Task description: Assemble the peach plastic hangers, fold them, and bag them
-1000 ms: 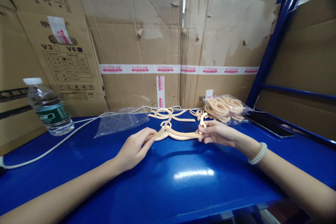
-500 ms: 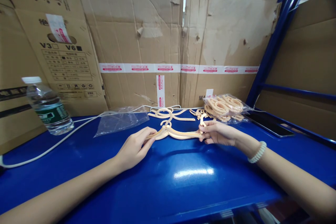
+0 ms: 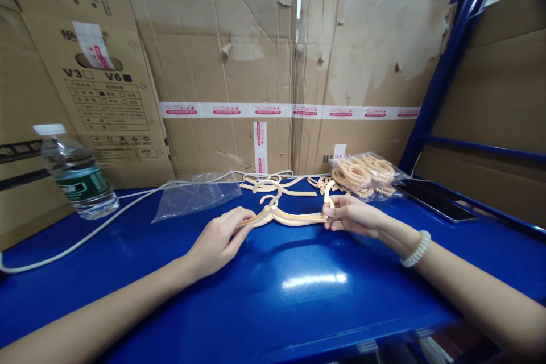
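Note:
A small stack of beige plastic hangers (image 3: pixel 285 216) lies just above the blue table (image 3: pixel 273 290), held at both ends. My left hand (image 3: pixel 217 239) pinches its left tip with fingers closed. My right hand (image 3: pixel 352 215) grips the right tip, fingers curled, and also holds a small beige hook piece (image 3: pixel 328 192) upright. More loose beige hangers (image 3: pixel 267 185) lie on the table just behind.
A clear bag of beige rings (image 3: pixel 367 173) lies at the back right beside a dark tablet (image 3: pixel 439 200). An empty clear plastic bag (image 3: pixel 191 196), a white cable (image 3: pixel 85 236) and a water bottle (image 3: pixel 74 173) lie at the left. Cardboard boxes (image 3: pixel 222 68) wall the back.
Almost nothing differs. Both hands keep their hold on the hangers; the view has shifted slightly downward.

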A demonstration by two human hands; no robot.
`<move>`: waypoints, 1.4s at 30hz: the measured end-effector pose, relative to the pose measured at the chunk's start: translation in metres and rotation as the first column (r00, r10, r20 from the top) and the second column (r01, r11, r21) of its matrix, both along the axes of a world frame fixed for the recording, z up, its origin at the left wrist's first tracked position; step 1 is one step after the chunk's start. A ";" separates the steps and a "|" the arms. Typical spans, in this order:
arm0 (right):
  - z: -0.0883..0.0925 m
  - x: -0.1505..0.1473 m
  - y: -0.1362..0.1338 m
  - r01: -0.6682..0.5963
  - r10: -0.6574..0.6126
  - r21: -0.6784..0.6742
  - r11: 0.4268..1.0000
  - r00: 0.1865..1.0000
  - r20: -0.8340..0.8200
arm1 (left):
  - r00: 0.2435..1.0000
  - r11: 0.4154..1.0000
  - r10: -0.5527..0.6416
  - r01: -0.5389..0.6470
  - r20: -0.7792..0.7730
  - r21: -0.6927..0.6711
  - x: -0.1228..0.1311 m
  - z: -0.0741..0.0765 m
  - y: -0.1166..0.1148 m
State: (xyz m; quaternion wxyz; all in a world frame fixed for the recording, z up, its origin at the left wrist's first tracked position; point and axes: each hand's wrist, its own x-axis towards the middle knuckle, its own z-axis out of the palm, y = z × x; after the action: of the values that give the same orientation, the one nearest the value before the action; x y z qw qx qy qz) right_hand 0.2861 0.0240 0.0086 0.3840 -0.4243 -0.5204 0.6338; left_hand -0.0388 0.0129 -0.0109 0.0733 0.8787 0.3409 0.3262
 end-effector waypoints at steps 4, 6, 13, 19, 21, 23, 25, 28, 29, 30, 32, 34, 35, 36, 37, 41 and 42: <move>-0.003 -0.004 0.000 0.039 -0.040 0.066 0.997 0.999 0.009 | 1.000 1.000 0.005 -0.005 -0.013 0.013 0.001 0.001 -0.002; -0.005 -0.006 0.000 0.060 -0.061 0.098 0.993 0.998 0.007 | 1.000 1.000 0.008 -0.007 -0.017 0.017 0.001 0.002 -0.002; -0.007 -0.011 -0.002 0.132 -0.125 0.184 0.974 0.991 -0.048 | 0.998 1.000 0.002 -0.001 0.059 -0.022 0.005 0.005 -0.002; 0.000 -0.010 -0.001 0.158 -0.130 0.221 0.962 0.982 -0.138 | 0.980 0.975 0.094 -0.056 0.173 -0.214 0.007 0.005 -0.001; 0.004 -0.004 0.001 0.180 -0.146 0.231 0.956 0.977 -0.157 | 0.963 0.955 0.148 -0.080 0.225 -0.285 0.007 0.004 0.000; 0.009 0.004 0.003 0.205 -0.167 0.250 0.946 0.972 -0.165 | 0.952 0.944 0.191 -0.111 0.240 -0.312 0.006 0.004 0.002; 0.016 0.014 0.005 0.220 -0.182 0.275 0.936 0.971 -0.157 | 0.957 0.949 0.213 -0.155 0.198 -0.273 0.004 0.005 0.004; 0.028 0.031 0.006 0.195 -0.180 0.297 0.935 0.981 -0.077 | 0.978 0.976 0.198 -0.190 0.066 -0.110 -0.002 0.010 0.005; 0.031 0.036 0.006 0.165 -0.173 0.318 0.933 0.985 -0.003 | 0.984 0.982 0.179 -0.178 0.012 -0.059 -0.004 0.012 0.006; 0.034 0.041 0.006 0.119 -0.162 0.353 0.928 0.982 0.096 | 0.986 0.987 0.159 -0.160 -0.044 -0.021 -0.006 0.014 0.007; 0.038 0.049 0.006 -0.027 -0.134 0.442 0.897 0.934 0.331 | 0.980 0.994 0.113 -0.110 -0.161 0.028 -0.011 0.018 0.008; 0.039 0.054 0.007 -0.189 -0.116 0.488 0.852 0.841 0.528 | 0.960 0.996 0.076 -0.059 -0.269 0.072 -0.015 0.021 0.009; 0.039 0.056 0.008 -0.257 -0.108 0.486 0.835 0.791 0.603 | 0.948 0.995 0.064 -0.036 -0.311 0.096 -0.016 0.022 0.009; 0.038 0.057 0.008 -0.307 -0.105 0.475 0.825 0.742 0.662 | 0.937 0.993 0.057 -0.018 -0.343 0.116 -0.016 0.023 0.009; 0.037 0.057 0.009 -0.344 -0.110 0.461 0.818 0.694 0.712 | 0.930 0.991 0.056 -0.009 -0.362 0.131 -0.016 0.023 0.009; 0.031 0.055 0.008 -0.456 -0.206 0.436 0.776 0.470 0.858 | 0.918 0.990 0.056 -0.002 -0.392 0.138 -0.014 0.021 0.006; 0.030 0.055 0.008 -0.472 -0.231 0.434 0.768 0.429 0.874 | 0.913 0.991 0.056 -0.002 -0.404 0.133 -0.013 0.021 0.006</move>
State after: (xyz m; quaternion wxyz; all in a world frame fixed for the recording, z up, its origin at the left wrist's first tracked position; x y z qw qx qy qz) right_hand 0.3414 0.0324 0.0384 0.1151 -0.4971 -0.8509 0.1253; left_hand -0.0521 0.0185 0.0097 -0.0614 0.9249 0.3400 0.1589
